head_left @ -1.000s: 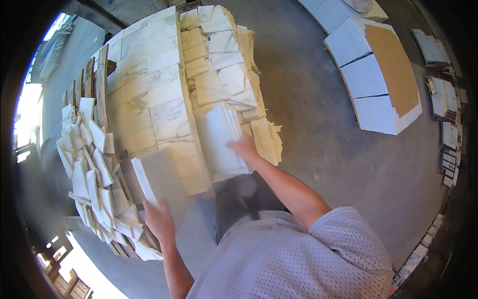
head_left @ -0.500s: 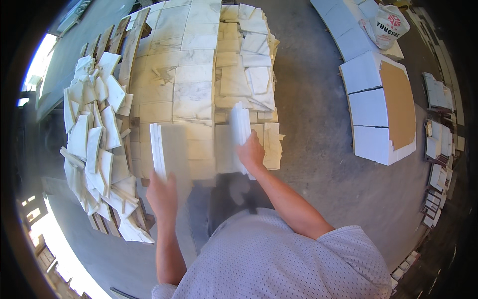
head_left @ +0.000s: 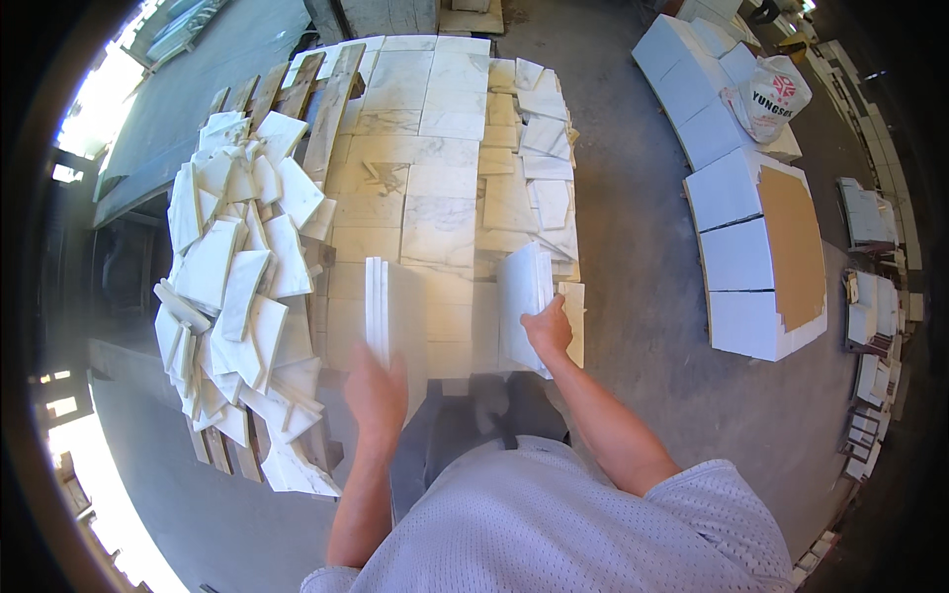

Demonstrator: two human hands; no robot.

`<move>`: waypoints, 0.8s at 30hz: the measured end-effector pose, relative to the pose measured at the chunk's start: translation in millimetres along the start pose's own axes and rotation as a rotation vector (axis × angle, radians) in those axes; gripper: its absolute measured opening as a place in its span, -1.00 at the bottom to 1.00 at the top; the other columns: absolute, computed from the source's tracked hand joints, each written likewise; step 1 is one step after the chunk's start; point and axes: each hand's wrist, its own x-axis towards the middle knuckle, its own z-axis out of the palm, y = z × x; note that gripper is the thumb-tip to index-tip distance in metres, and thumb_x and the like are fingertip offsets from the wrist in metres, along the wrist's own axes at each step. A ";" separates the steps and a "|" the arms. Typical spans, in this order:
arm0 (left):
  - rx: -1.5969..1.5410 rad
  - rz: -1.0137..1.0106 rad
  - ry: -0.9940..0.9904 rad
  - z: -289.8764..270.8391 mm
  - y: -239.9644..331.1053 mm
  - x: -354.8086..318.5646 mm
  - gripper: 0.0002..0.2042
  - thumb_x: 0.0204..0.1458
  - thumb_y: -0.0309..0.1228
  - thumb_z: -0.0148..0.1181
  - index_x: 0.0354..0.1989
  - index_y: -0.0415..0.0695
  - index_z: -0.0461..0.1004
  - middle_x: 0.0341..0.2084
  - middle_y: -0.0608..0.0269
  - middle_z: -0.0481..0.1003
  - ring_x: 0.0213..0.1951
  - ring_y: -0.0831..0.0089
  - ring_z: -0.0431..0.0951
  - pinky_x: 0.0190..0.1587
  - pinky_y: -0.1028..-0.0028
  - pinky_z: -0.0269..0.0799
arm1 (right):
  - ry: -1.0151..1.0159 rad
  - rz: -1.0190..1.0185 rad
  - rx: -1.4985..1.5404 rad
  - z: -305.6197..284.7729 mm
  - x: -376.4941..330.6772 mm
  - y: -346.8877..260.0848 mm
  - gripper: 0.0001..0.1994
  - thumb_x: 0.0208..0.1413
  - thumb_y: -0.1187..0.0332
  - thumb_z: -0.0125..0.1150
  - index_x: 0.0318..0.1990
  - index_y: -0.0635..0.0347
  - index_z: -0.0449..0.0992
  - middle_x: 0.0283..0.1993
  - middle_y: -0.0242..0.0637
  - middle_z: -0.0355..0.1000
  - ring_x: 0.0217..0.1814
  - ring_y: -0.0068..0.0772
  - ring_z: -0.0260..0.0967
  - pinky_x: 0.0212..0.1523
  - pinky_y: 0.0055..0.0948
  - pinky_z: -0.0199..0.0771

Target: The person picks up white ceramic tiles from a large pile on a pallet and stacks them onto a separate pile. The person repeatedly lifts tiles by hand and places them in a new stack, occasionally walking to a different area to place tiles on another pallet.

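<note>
My left hand (head_left: pixel 376 393), a little blurred, is closed on the near lower part of a small stack of white marble tiles (head_left: pixel 403 316) held on edge. To the right, my right hand (head_left: pixel 549 328) grips a second upright stack of white tiles (head_left: pixel 524 296) at its right side. The two stacks are apart, with a gap between them. Both are over the near end of a wide bed of veined marble tiles (head_left: pixel 440 219) laid in rows. Irregular pieces (head_left: pixel 550 198) are piled along the bed's right side.
At left, a heap of broken marble pieces (head_left: pixel 213 262) lies on a wooden pallet (head_left: pixel 331 114). White boxes (head_left: pixel 733 252) stand in a row at right, a white plastic bag (head_left: pixel 776 99) on them. Grey concrete floor (head_left: pixel 633 296) runs between. More stacked slabs (head_left: pixel 870 212) line the far right.
The view has shifted, so the tile bed and heap appear farther right and lower. My left hand's stack has moved slightly away from me over the bed. Both hands keep their stacks.
</note>
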 end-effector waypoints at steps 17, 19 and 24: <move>-0.035 -0.009 0.015 24.7 25.1 -17.5 -0.68 0.02 -0.28 0.23 -0.23 -0.23 0.28 -0.40 -0.16 0.54 -0.35 -0.18 0.56 -0.26 -0.02 0.46 | -0.094 -0.113 0.239 -14.6 26.8 44.1 -0.51 -0.25 0.32 0.33 -0.10 0.34 0.38 -0.22 0.10 0.52 -0.12 0.11 0.51 -0.06 -0.09 0.49; -0.052 0.000 0.027 30.1 30.7 -22.7 -0.68 0.02 -0.27 0.22 -0.23 -0.23 0.28 -0.38 -0.15 0.53 -0.35 -0.17 0.56 -0.26 -0.01 0.47 | -0.155 -0.098 0.320 -26.2 38.9 62.9 -0.47 -0.26 0.34 0.35 -0.06 0.35 0.39 -0.19 0.06 0.52 -0.11 0.03 0.52 -0.06 -0.15 0.50; -0.018 -0.067 0.073 33.6 34.2 -24.2 -0.60 0.01 -0.19 0.22 -0.16 -0.24 0.30 -0.40 -0.16 0.55 -0.33 -0.13 0.58 -0.25 0.03 0.48 | -0.231 -0.154 0.573 -40.1 43.0 92.8 -0.48 -0.27 0.44 0.35 -0.03 0.39 0.44 -0.14 -0.06 0.53 -0.13 -0.23 0.52 -0.08 -0.29 0.50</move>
